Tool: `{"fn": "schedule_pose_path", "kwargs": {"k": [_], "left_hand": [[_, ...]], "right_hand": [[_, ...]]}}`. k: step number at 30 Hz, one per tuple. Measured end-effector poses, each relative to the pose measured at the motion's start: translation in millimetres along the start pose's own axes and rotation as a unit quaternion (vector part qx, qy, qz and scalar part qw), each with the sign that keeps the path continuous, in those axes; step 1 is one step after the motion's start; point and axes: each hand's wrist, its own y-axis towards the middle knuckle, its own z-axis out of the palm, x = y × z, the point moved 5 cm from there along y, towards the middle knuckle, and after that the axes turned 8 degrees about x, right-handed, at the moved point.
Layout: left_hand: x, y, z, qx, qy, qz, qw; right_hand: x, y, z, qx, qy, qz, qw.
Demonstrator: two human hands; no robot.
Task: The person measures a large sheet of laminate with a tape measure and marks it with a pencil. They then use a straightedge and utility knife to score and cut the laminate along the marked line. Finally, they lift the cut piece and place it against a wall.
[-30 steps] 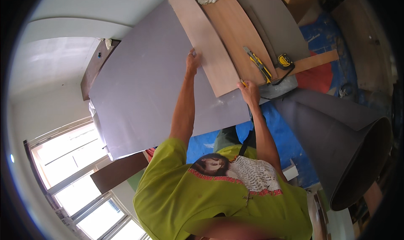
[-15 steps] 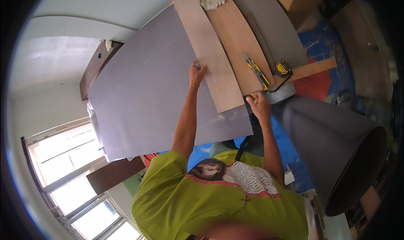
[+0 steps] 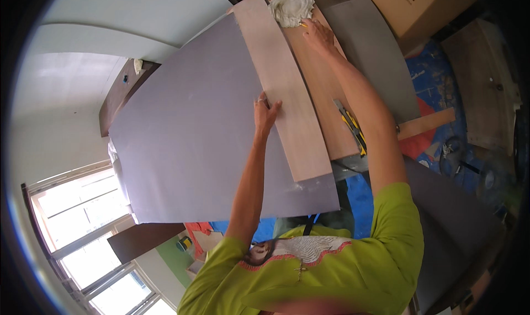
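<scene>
A pale plywood strip [image 3: 287, 122] lies lengthwise on a large grey sheet [image 3: 176, 149]. My left hand [image 3: 266, 113] grips the strip's left edge. Beyond it, my right hand [image 3: 319, 39] is closed on a small yellow pencil-like object [image 3: 303, 24], beside a crumpled white cloth or plastic bundle [image 3: 290, 6] at the far end of a second, darker plywood board [image 3: 323, 110]. A yellow-and-black utility knife [image 3: 350, 127] lies on that board near my right forearm. The tape measure is hidden behind that arm.
A cardboard box [image 3: 392, 22] stands at back right. A dark grey curled sheet [image 3: 452, 215] and blue sheeting [image 3: 425, 77] lie at right, with a narrow wood strip [image 3: 428, 122] sticking out. A bright window [image 3: 77, 199] is at left, beside white walls.
My right hand has moved from the strip's near end up to the white bundle at the far end. My left hand and the pale strip sit lower in the picture.
</scene>
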Motion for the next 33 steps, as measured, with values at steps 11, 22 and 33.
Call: {"fn": "schedule_pose_path", "kwargs": {"k": [11, 22, 33], "left_hand": [[-31.4, 5.7, -23.4, -0.041, 0.135, 0.014, 0.990], [-67.6, 193.2, -59.4, -0.145, 0.192, -0.024, 0.970], [-63.4, 191.0, -49.6, -0.207, 0.153, -0.040, 0.966]], "right_hand": [[-70.4, 63.2, -33.0, -0.085, 0.024, 0.075, 0.993], [11.3, -63.4, -5.1, 0.006, 0.082, 0.010, 0.997], [48.4, -46.2, 35.7, 0.079, 0.107, 0.025, 0.991]]}}
